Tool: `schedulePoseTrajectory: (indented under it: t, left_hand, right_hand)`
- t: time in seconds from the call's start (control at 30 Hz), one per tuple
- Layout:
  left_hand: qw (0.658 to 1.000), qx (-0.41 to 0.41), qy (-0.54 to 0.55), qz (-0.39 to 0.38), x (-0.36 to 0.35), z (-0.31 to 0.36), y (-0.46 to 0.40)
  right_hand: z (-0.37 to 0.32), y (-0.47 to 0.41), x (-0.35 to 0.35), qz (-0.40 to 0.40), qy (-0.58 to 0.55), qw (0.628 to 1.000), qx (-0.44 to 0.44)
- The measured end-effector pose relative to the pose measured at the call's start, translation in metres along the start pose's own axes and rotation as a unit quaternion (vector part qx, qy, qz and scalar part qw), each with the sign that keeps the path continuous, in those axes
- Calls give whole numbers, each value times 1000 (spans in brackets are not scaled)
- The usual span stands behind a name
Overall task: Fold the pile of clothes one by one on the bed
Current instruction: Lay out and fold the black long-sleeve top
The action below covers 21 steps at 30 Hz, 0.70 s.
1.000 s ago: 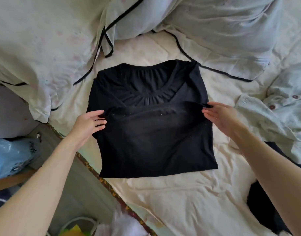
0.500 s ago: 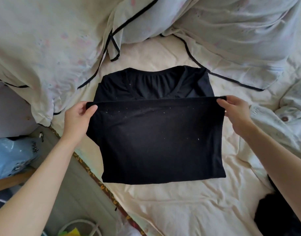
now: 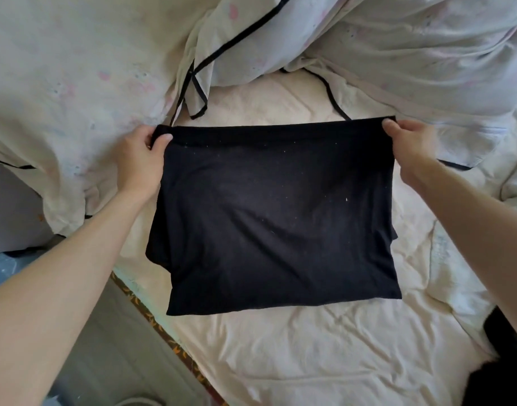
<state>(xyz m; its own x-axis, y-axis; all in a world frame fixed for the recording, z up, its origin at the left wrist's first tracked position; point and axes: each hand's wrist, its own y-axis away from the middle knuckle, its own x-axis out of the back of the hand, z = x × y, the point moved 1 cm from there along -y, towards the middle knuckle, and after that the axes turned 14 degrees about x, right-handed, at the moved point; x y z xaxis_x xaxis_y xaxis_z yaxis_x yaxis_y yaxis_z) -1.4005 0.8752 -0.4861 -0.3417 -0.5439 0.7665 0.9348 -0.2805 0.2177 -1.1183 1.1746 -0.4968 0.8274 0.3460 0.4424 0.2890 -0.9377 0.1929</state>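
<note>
Spreading wide beneath both forearms: cream bed sheet point(image 3: 295, 356), rumpled and creased. Bunching up beyond the knuckles: pale duvet point(image 3: 75, 68) with black piping. Lying flat on the sheet between the two hands: black shirt point(image 3: 274, 218), folded into a rough rectangle, flecked with light lint, lower corners sagging unevenly. Pinching its far left corner, thumb over cloth and fingers curled under: left hand point(image 3: 140, 159). Gripping the far right corner likewise, closed on the fabric edge: right hand point(image 3: 409, 148).
</note>
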Motion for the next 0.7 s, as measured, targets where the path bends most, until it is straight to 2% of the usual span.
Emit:
schedulePoseTrajectory:
  t: [0.13,0.27,0.4,0.5,0.57,0.7]
  left_hand:
    - [999,-6,-40,2,-8,5,2]
    - [995,-3,-99,-23,-11,0,19]
    - [995,21,-72,-63,-6,-27,61]
    - [993,81,-68,-48,2,-54,104]
    - [989,136,-23,-44,5,-69,135]
    - [971,226,51,-55,5,-94,186]
  right_hand:
    - [-2,-3,-16,3,4,1000,18]
    - [14,15,-10,2,63,998,-4]
    - [53,62,16,-15,137,990,-41]
    - [77,101,34,-17,204,979,-18]
    - [90,126,46,-10,231,973,-18]
    - [108,170,56,-11,218,974,-56]
